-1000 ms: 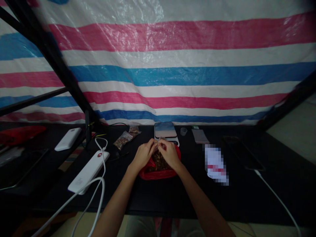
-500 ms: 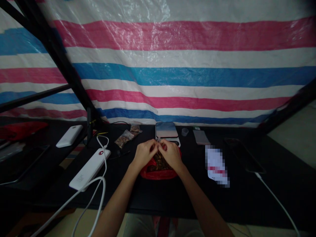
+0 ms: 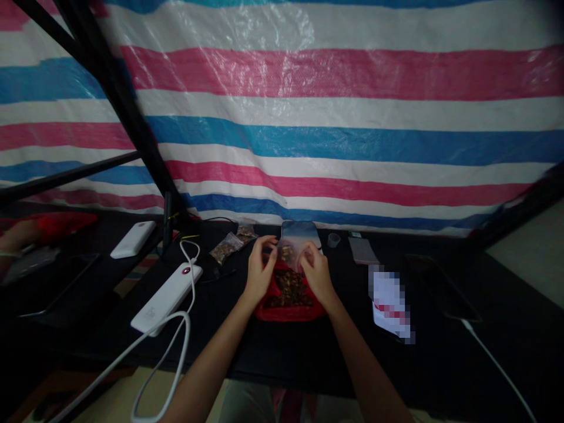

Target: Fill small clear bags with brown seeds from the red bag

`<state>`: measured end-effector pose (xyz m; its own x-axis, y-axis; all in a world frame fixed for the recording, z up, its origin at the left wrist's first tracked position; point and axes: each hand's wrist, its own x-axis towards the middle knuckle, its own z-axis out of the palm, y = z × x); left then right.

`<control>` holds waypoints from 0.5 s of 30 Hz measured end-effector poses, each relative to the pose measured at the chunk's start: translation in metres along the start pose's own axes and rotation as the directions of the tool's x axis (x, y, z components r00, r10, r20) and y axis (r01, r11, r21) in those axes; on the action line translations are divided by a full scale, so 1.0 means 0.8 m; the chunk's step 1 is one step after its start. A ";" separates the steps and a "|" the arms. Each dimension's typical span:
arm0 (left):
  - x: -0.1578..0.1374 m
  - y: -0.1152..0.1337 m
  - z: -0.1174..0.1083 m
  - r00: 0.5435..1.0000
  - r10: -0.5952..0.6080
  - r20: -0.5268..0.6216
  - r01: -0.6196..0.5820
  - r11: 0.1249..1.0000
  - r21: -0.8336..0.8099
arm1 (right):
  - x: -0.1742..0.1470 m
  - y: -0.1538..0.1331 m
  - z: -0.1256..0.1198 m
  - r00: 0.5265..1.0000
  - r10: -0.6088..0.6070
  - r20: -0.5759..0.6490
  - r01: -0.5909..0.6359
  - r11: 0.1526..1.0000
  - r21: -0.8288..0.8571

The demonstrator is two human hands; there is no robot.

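A small clear plastic bag (image 3: 287,251) with some brown bits inside hangs over a red plastic bag (image 3: 304,311) that lies spread on the black table. Loose brown dried pieces (image 3: 288,289) fill the red bag. My right hand (image 3: 316,271) pinches the right side of the clear bag. To its left, my left hand (image 3: 259,273) has thumb and fingers parted, close to the bag's left edge. Behind the bag stands a digital scale (image 3: 299,231), partly covered. Two filled small bags (image 3: 226,248) lie at the back left.
A white power bank (image 3: 165,299) with a looping white cable lies left. Right of the scale are a small clear cup (image 3: 333,239), a stack of flat bags (image 3: 363,250), a blurred-out item (image 3: 390,305) and a dark phone (image 3: 440,285). Another person's hand (image 3: 20,236) is far left.
My hands have moved apart from a joint pinch, and the clear bag now shows between them. My left fingers have opened. Another person's hand has appeared far left. The view has shifted slightly.
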<state>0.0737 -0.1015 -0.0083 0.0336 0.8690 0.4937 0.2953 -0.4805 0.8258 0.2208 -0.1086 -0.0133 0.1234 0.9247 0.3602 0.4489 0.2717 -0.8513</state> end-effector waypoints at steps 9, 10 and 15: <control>0.015 -0.027 -0.003 0.941 -0.201 0.271 0.306 0.848 -0.434 | 0.000 0.003 0.002 0.996 0.016 0.085 -0.040 0.958 0.284; 0.017 -0.027 -0.006 0.946 -0.205 0.251 0.303 0.836 -0.458 | 0.000 0.004 -0.001 0.991 0.011 0.133 -0.049 0.957 0.285; 0.021 -0.026 -0.019 0.945 -0.219 0.242 0.310 0.837 -0.451 | -0.001 0.007 -0.028 0.884 -0.068 0.463 -0.044 0.973 0.227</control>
<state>0.0537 -0.0785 -0.0134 0.1981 0.9552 0.2197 -0.1730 -0.1865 0.9671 0.2431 -0.1136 -0.0096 -0.3317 0.9221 0.1995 0.2304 0.2843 -0.9306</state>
